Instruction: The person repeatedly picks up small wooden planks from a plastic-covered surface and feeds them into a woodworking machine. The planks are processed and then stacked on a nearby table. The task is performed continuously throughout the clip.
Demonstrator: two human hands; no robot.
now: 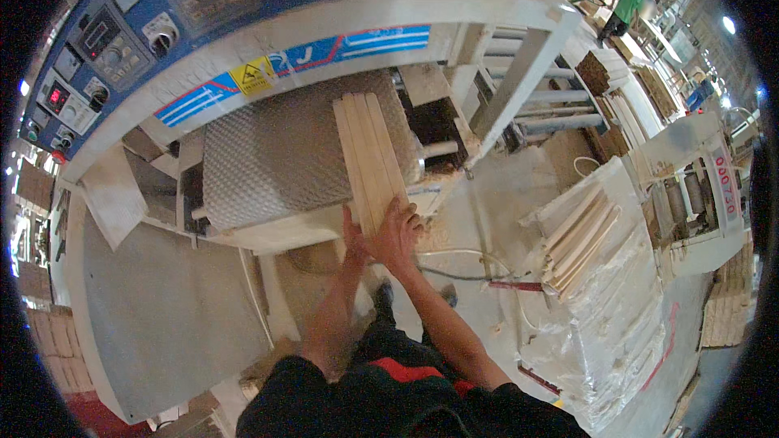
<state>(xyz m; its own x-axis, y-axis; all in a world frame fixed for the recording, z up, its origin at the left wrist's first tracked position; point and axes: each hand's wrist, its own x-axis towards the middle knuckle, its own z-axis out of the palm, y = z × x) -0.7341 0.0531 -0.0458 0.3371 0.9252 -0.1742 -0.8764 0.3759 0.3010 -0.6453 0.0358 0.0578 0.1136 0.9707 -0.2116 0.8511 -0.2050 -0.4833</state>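
Clock positions are taken from the middle of the view. From ten to twelve o'clock stretches a blue control panel (122,57) with knobs and small lit displays, set on a pale machine frame. At eight o'clock there is a wide grey board (170,300), its surface looking flat and dull. At ten o'clock, under the frame, lies a conveyor belt (276,154) with a bumpy, dusty surface.

Between seven and eight o'clock, near the middle, the left hand (355,237) is at the near end of the wooden strips (365,154), pressed to their left edge with the thumb pointing up; some of its fingers are hidden. The strips are narrow and pale, side by side in one bundle, and they reach toward eleven o'clock over the belt. Whether their far end touches the belt, I cannot tell. At six o'clock the right hand (398,235) grips the same near end from the right side, with its fingers bent.

At two o'clock stand metal rollers (560,123). Between three and four o'clock a loose pile of thin wood pieces (580,239) lies on crumpled clear plastic (617,341). Near two o'clock, far away, is a person in green (626,4). At three o'clock stands a smaller pale machine (694,258).
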